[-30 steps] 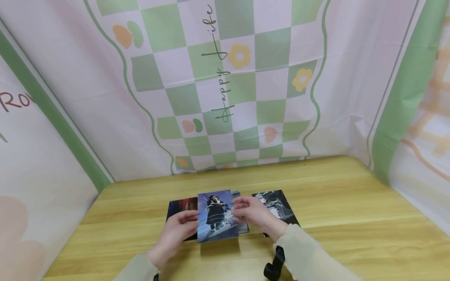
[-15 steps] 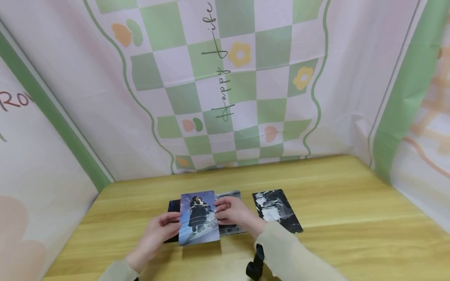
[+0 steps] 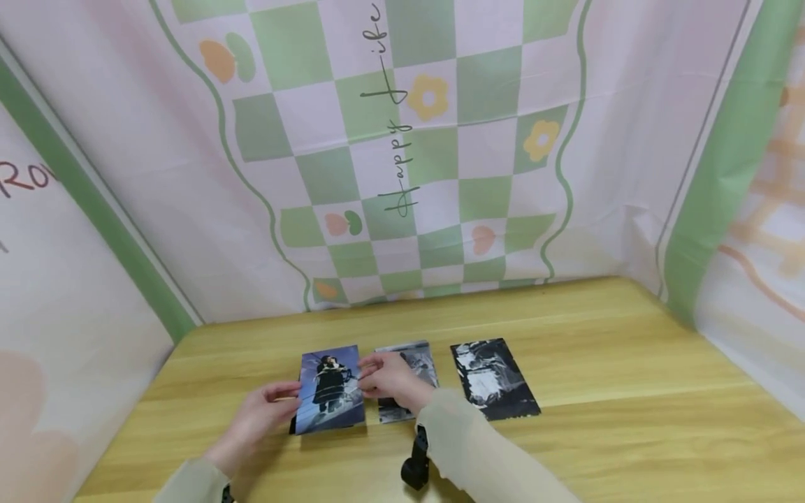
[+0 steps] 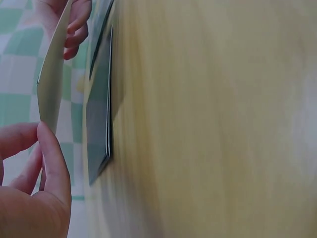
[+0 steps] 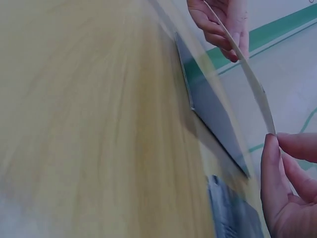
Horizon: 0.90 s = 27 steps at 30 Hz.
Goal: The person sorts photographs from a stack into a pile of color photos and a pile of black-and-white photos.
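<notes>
A blue photo card (image 3: 330, 388) showing a dark-dressed figure is held between my two hands. My left hand (image 3: 260, 416) pinches its left edge between thumb and finger. On the right edge, my right hand (image 3: 393, 381) pinches it the same way. Both wrist views show the card's pale back (image 4: 53, 74) raised off the table. Beneath it lies a dark card pile (image 4: 100, 111), mostly hidden from the head view. Partly under my right hand is a grey picture card (image 3: 423, 360). Further right lies a black-and-white picture card (image 3: 495, 381).
The wooden table (image 3: 597, 377) extends to both sides and in front of the cards. A green-and-white checked cloth (image 3: 402, 175) hangs behind it, with more printed cloth at the left and right. A black wrist strap device (image 3: 416, 464) hangs under my right sleeve.
Both hands have carried the blue photo card leftward, from beside the middle cards to above the left pile. The grey card in the middle has come more into view.
</notes>
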Each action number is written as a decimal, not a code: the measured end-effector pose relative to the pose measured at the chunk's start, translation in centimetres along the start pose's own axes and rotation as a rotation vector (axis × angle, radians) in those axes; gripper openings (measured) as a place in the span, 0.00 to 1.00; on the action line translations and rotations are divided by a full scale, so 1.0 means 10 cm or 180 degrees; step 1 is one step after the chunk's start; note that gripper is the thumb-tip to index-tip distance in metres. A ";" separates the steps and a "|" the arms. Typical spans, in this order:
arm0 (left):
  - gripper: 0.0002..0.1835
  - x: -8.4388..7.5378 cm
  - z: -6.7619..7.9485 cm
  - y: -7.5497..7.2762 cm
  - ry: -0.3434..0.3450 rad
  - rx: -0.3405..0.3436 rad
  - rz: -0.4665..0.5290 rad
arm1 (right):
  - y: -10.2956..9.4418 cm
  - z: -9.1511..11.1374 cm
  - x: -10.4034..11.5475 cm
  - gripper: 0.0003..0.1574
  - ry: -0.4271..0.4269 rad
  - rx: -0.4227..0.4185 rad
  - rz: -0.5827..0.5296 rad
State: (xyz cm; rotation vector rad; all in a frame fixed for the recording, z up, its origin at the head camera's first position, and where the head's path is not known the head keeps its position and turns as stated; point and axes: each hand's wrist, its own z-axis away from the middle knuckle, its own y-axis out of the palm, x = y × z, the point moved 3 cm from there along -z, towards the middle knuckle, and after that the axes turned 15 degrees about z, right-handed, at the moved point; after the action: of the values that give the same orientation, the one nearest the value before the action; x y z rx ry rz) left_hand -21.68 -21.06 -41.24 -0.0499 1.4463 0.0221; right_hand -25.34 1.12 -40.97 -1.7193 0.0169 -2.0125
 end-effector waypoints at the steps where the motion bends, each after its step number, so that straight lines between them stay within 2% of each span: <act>1: 0.21 0.00 -0.01 -0.02 0.0009 -0.0016 -0.0015 | 0.02 -0.02 0.00 0.23 0.0008 -0.0005 0.0004; 4: 0.21 0.00 -0.03 -0.07 0.0014 -0.0027 0.0005 | 0.08 -0.06 -0.01 0.23 0.0028 -0.0027 0.0033; 19: 0.22 0.12 -0.14 -0.10 -0.0056 -0.0075 -0.0126 | 0.16 -0.15 0.02 0.25 0.0005 -0.0169 0.0290; 27: 0.21 0.16 -0.23 -0.10 -0.0098 -0.0057 -0.0306 | 0.19 -0.18 0.04 0.26 -0.0035 -0.0250 0.0684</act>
State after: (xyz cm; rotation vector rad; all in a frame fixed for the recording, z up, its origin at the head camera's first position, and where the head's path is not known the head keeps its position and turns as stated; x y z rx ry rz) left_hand -23.73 -22.23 -43.08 -0.1331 1.4114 -0.0427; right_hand -26.35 -1.20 -41.57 -1.6972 0.2689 -1.8667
